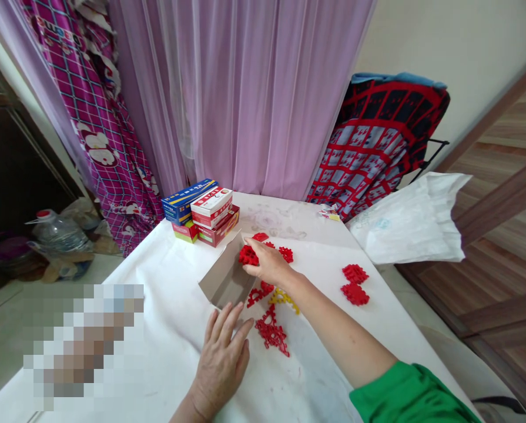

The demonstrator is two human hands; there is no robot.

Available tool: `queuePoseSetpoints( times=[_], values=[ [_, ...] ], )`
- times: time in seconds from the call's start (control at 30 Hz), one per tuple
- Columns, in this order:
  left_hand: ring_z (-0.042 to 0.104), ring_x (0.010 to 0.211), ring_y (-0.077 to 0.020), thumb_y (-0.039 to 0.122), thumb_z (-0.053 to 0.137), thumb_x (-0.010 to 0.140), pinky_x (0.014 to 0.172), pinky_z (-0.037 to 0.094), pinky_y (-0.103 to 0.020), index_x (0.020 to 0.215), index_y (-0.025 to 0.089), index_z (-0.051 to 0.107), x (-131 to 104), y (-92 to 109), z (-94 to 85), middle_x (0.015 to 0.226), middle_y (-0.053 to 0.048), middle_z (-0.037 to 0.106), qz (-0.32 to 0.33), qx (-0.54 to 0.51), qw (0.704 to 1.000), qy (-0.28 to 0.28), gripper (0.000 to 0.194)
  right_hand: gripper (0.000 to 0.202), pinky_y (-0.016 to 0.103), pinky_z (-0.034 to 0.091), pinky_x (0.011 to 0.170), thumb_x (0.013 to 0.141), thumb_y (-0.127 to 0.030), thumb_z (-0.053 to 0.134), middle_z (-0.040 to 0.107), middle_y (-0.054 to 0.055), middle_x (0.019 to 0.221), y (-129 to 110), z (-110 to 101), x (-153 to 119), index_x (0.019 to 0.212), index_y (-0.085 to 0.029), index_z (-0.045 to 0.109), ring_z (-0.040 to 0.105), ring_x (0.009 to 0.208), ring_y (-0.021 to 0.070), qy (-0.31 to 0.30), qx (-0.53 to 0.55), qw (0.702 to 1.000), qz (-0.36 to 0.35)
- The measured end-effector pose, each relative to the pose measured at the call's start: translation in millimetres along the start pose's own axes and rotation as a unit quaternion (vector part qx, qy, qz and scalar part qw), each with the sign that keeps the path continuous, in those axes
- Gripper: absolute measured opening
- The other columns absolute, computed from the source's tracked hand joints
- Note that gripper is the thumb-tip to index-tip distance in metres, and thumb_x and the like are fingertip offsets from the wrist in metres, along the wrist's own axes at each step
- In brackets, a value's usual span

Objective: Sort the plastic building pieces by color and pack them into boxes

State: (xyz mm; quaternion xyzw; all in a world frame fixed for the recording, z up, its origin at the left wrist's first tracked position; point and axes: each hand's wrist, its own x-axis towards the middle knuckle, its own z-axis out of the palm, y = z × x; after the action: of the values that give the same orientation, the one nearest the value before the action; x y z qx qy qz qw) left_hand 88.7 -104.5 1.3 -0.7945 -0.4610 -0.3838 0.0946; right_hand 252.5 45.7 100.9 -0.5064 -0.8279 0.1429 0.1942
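An open cardboard box (218, 288) with bare grey-brown inner walls lies on the white table. My right hand (271, 265) is closed round a red, knobbly openwork piece (247, 255) at the box's far right edge. At the near end of the box, my left hand (222, 352) has its fingers stretched and slightly apart, fingertips by the rim; it holds nothing. Close to the right hand lie a red openwork piece (286, 254), a yellow openwork piece (284, 298) and a red lattice piece (272, 332). I cannot make out their exact kind.
Several printed boxes (201, 211) stand stacked at the table's far left corner. Two red clusters (355, 285) lie to the right. A white bag (410, 223) hangs at the right edge. Pixelated blocks (86, 341) hide an area at left.
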Motion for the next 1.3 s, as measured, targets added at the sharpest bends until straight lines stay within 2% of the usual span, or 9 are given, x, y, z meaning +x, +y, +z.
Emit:
queuePoseSetpoints(
  times=[0.17, 0.33, 0.5, 0.6, 0.67, 0.77, 0.83, 1.1, 1.3],
  values=[
    [0.041, 0.138, -0.0224, 0.017, 0.055, 0.086, 0.119, 0.023, -0.043, 0.118, 0.026, 0.065, 1.3, -1.1, -3.4, 0.138, -0.006, 0.058, 0.019, 0.020, 1.000, -0.012, 0.035, 0.072, 0.046, 0.041, 0.104, 0.078, -0.032, 0.071, 0.052, 0.015, 0.141, -4.8, -11.8, -4.8, 0.143, -0.017, 0.044, 0.050, 0.127, 0.0295, 0.056, -0.070, 0.996, 0.014],
    [0.041, 0.138, -0.0220, 0.017, 0.054, 0.086, 0.120, 0.022, -0.042, 0.117, 0.025, 0.065, 2.9, -0.6, -6.0, 0.138, -0.006, 0.058, 0.018, 0.025, 0.999, -0.016, 0.033, 0.039, 0.038, 0.044, 0.103, 0.084, -0.021, 0.060, 0.062, 0.009, 0.128, 11.8, -16.4, -27.7, 0.123, -0.022, 0.064, 0.057, 0.118, 0.0229, 0.132, -0.073, 0.988, 0.015],
    [0.041, 0.138, -0.0209, 0.020, 0.054, 0.087, 0.121, 0.020, -0.040, 0.116, 0.026, 0.065, 1.7, -0.7, -2.5, 0.138, -0.005, 0.058, 0.007, 0.005, 1.000, 0.000, 0.032, 0.026, 0.033, 0.049, 0.094, 0.085, -0.022, 0.055, 0.069, 0.005, 0.114, 74.4, -24.1, -65.8, 0.105, -0.026, 0.072, 0.064, 0.106, 0.0201, 0.183, -0.073, 0.978, 0.071],
    [0.041, 0.138, -0.0218, 0.019, 0.053, 0.088, 0.120, 0.021, -0.041, 0.116, 0.026, 0.065, 1.9, -0.8, -1.0, 0.137, -0.006, 0.059, 0.010, -0.002, 1.000, 0.004, 0.031, 0.025, 0.033, 0.050, 0.091, 0.085, -0.025, 0.053, 0.070, 0.004, 0.112, 127.0, -49.7, -95.7, 0.100, -0.025, 0.073, 0.066, 0.101, 0.0208, 0.195, -0.114, 0.962, 0.150],
    [0.041, 0.139, -0.0220, 0.018, 0.053, 0.088, 0.120, 0.020, -0.041, 0.116, 0.025, 0.065, 2.8, -1.0, -0.7, 0.136, -0.007, 0.059, 0.017, -0.005, 1.000, 0.008, 0.031, 0.027, 0.033, 0.050, 0.088, 0.085, -0.026, 0.052, 0.070, 0.006, 0.111, 159.1, -72.4, -116.3, 0.102, -0.023, 0.073, 0.067, 0.095, 0.0209, 0.195, -0.148, 0.937, 0.248],
    [0.040, 0.139, -0.0226, 0.019, 0.053, 0.088, 0.121, 0.020, -0.041, 0.115, 0.024, 0.066, 4.3, -3.4, -0.5, 0.135, -0.009, 0.060, 0.021, -0.014, 1.000, 0.014, 0.030, 0.034, 0.033, 0.049, 0.086, 0.086, -0.032, 0.053, 0.070, 0.009, 0.113, 193.1, -99.1, -141.6, 0.112, -0.021, 0.071, 0.067, 0.096, 0.0230, 0.152, -0.186, 0.894, 0.378],
    [0.040, 0.139, -0.0230, 0.019, 0.054, 0.087, 0.121, 0.020, -0.041, 0.117, 0.024, 0.065, 4.1, -6.9, 0.0, 0.135, -0.009, 0.059, 0.039, -0.008, 0.999, 0.010, 0.032, 0.042, 0.033, 0.049, 0.087, 0.086, -0.039, 0.055, 0.070, 0.010, 0.116, 205.6, -105.5, -151.0, 0.122, -0.021, 0.067, 0.066, 0.102, 0.0247, 0.106, -0.194, 0.882, 0.417],
    [0.037, 0.142, -0.0250, 0.015, 0.056, 0.085, 0.122, 0.018, -0.043, 0.120, 0.022, 0.064, -1.6, -19.0, 5.9, 0.136, -0.011, 0.058, 0.087, 0.039, 0.995, -0.005, 0.037, 0.080, 0.037, 0.047, 0.091, 0.081, -0.050, 0.061, 0.059, 0.018, 0.135, 222.1, -87.7, -140.6, 0.149, -0.014, 0.037, 0.058, 0.121, 0.0306, -0.010, -0.181, 0.855, 0.485],
    [0.033, 0.144, -0.0255, 0.014, 0.056, 0.085, 0.121, 0.019, -0.044, 0.121, 0.021, 0.063, -0.9, -19.7, 7.4, 0.136, -0.012, 0.057, 0.095, 0.038, 0.995, -0.003, 0.037, 0.077, 0.035, 0.049, 0.084, 0.076, -0.043, 0.067, 0.065, 0.015, 0.125, 231.1, -83.5, -126.5, 0.144, -0.017, 0.042, 0.064, 0.111, 0.0294, -0.066, -0.174, 0.837, 0.515]
  ],
)
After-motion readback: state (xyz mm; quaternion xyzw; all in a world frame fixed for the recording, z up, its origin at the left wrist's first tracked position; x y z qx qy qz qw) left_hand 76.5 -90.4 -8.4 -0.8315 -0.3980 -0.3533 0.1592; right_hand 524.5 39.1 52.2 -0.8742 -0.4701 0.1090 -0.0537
